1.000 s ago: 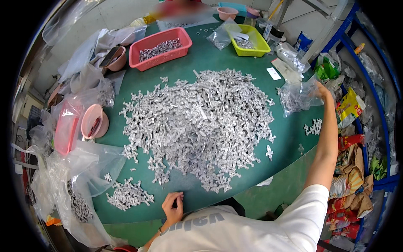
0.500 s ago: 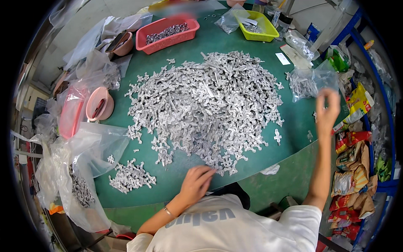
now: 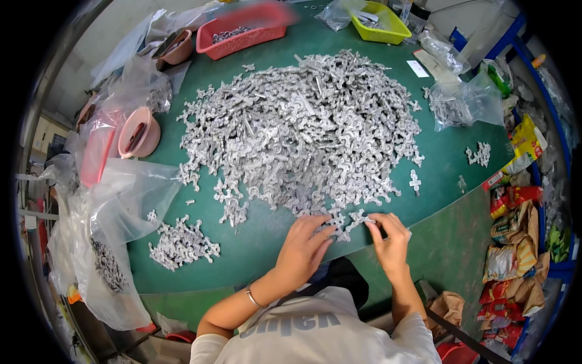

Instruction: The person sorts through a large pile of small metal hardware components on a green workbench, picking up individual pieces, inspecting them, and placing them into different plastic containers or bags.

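A large heap of small grey cast-metal pieces [image 3: 303, 127], knobbly and branching, covers the middle of the green table. At its front edge, my left hand [image 3: 303, 246] has its fingers bent and apart, their tips next to a few loose pieces. My right hand [image 3: 391, 239] is closed, with thumb and forefinger pinching the end of one small metal piece [image 3: 359, 217] just beside the left fingertips. A smaller pile of the same pieces [image 3: 183, 242] lies at the front left. Another small cluster [image 3: 479, 154] sits near the table's right edge.
Clear plastic bags [image 3: 136, 200] and a pink bowl [image 3: 139, 133] crowd the left side. Behind the heap stand a red basket [image 3: 242, 42] and a yellow-green basket [image 3: 382, 30]. A clear bag of metal parts [image 3: 451, 106] lies right; shelving with packets [image 3: 509, 236] stands beyond.
My right hand has come from the right side to the heap's front edge and now pinches a metal piece. A cluster shows near the right edge. My left fingers have spread apart.
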`<state>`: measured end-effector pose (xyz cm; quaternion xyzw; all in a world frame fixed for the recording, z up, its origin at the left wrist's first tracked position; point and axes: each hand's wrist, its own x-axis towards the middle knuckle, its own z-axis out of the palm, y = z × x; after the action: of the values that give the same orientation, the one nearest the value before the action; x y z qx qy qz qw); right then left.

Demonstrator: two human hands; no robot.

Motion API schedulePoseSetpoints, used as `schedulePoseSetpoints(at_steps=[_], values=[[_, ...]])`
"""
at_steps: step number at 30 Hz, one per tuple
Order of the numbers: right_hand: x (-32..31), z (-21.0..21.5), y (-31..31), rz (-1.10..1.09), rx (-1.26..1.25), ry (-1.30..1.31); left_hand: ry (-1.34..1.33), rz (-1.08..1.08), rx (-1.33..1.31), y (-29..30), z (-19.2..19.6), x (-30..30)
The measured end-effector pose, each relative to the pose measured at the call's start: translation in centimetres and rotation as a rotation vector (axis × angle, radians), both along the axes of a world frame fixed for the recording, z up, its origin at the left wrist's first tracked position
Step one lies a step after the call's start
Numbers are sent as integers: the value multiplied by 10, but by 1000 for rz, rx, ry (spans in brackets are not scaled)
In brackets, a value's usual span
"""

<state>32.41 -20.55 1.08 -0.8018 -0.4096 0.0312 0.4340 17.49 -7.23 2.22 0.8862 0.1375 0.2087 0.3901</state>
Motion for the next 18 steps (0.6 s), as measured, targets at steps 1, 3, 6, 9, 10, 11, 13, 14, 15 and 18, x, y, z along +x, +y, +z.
schedulePoseSetpoints(at_steps=[1, 3, 6, 9, 10, 11, 13, 14, 15, 18], values=[[-7, 8, -1, -41, 26, 117, -39, 38, -91, 0, 5, -2], [-23, 18, -1, -58, 133, 271, -75, 45, -243, -1, 21, -5], [-40, 32, -2, -17, 299, 527, -148, 0, -551, -3, 33, -7], [-50, 46, 1, 66, 376, 577, -209, -56, -730, -3, 39, -13], [-51, 48, 1, 86, 382, 598, -228, -76, -763, -3, 40, -14], [-53, 50, 1, 106, 388, 619, -245, -57, -859, -4, 44, -15], [-54, 55, 0, 155, 378, 629, -281, -19, -1053, -7, 49, -17], [-54, 57, -1, 184, 365, 620, -294, -52, -1013, -6, 48, -19], [-54, 59, -2, 212, 352, 612, -306, -85, -972, -4, 46, -21], [-57, 68, -2, 210, 333, 598, -317, -129, -972, -2, 47, -26]])
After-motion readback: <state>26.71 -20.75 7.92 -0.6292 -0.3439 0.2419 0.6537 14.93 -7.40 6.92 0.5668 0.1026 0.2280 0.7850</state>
